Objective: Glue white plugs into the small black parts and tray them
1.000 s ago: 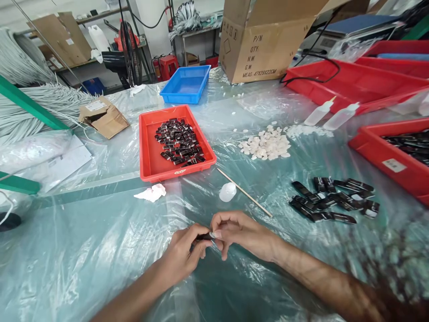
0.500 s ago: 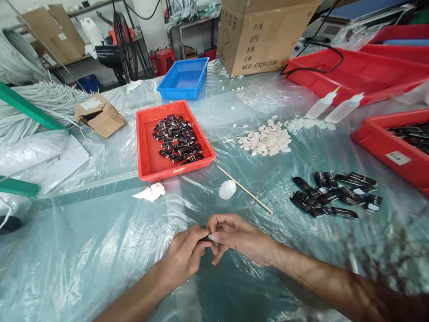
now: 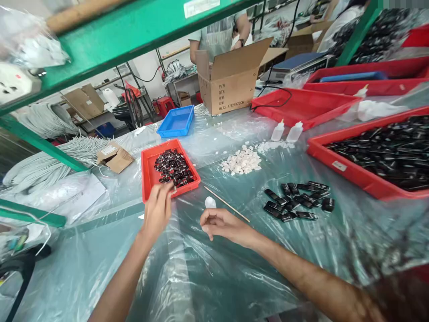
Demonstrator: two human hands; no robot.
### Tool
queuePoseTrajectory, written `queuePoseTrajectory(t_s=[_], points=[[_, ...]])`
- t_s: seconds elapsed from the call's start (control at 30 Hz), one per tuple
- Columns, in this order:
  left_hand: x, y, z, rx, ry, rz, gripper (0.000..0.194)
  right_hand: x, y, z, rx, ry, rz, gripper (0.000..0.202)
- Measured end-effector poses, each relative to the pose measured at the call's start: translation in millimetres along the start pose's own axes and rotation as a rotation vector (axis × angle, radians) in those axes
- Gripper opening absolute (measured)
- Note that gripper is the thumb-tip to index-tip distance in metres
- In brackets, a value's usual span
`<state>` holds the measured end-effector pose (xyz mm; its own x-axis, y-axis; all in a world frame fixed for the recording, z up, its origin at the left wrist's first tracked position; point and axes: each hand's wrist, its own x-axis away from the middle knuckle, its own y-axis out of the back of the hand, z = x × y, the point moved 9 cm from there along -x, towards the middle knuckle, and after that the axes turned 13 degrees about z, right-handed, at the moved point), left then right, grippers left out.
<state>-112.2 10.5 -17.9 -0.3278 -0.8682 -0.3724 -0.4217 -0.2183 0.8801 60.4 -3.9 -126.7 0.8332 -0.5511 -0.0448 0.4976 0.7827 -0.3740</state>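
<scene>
My left hand (image 3: 158, 203) reaches to the near edge of a red tray (image 3: 146, 179) that holds many small black pieces (image 3: 174, 165); its fingers are bent, and what they hold, if anything, is too small to make out. My right hand (image 3: 223, 223) hovers over the plastic-covered table with its fingers curled, beside a white blob (image 3: 210, 202) and a thin wooden stick (image 3: 228, 205). Whether something is between its fingertips cannot be seen. Beyond lies a heap of whitish pieces (image 3: 241, 160). Several loose black parts (image 3: 298, 201) lie to the right.
A large red tray (image 3: 355, 172) of black parts stands at the right. Two small bottles (image 3: 286, 132), a blue tray (image 3: 176, 121) and an open cardboard box (image 3: 231, 85) are farther back. A green frame (image 3: 117, 40) crosses above. A person (image 3: 217, 38) stands behind the box.
My hands, together before, have separated; the left has moved forward and left to the red tray, while the right remains near the white blob. The view has tilted up, showing the green frame and person.
</scene>
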Motion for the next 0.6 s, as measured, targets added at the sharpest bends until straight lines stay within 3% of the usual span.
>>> queuePoseTrajectory(t_s=[0.07,0.13,0.23,0.4,0.6], points=[[-27,11.7,9,-0.054,0.051,0.022,0.046,2,3,2,0.045,0.018,-0.009,0.045],[-33,19.0,10,-0.06,0.073,0.01,0.048,5,5,2,0.085,0.026,-0.01,0.04],[-4,14.0,2,0.012,0.05,-0.029,0.036,10,8,1,0.141,0.022,0.001,0.038],[62,-30.8,-4,0.119,-0.019,0.103,0.042,19,8,-2,0.243,-0.014,0.021,0.036],[77,-55.7,7,0.189,0.039,0.198,0.04,25,10,1,0.379,-0.044,0.02,0.027]])
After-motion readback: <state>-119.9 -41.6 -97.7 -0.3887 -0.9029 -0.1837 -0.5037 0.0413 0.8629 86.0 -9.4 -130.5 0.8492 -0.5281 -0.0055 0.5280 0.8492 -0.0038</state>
